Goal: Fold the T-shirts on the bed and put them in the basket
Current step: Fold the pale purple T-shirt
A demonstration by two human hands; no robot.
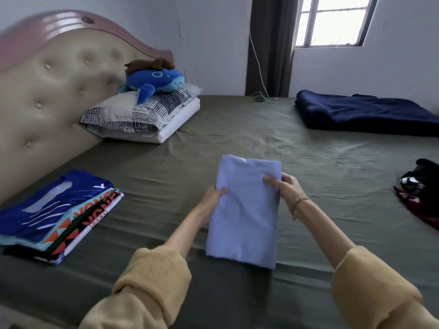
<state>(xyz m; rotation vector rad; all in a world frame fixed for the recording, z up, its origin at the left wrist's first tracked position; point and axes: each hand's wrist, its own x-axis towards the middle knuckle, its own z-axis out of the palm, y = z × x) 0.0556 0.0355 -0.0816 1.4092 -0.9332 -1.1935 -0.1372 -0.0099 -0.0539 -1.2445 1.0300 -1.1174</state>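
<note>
A light lavender T-shirt (pixel 244 210), folded into a narrow rectangle, is held between both hands over the olive-green bed (pixel 237 129). My left hand (pixel 213 198) grips its left edge and my right hand (pixel 285 186) pinches its right edge, thumb on top. Its lower end rests on the sheet. A stack of folded T-shirts (pixel 59 210), blue one on top, lies at the left near the headboard. A loose pile of dark and red clothes (pixel 420 191) sits at the right edge. No basket is in view.
Two pillows (pixel 142 115) with a blue plush whale (pixel 154 81) lie against the padded headboard (pixel 47 79). A folded navy blanket (pixel 365 112) lies at the far right. A white cable (pixel 261 91) runs down the wall by the curtain.
</note>
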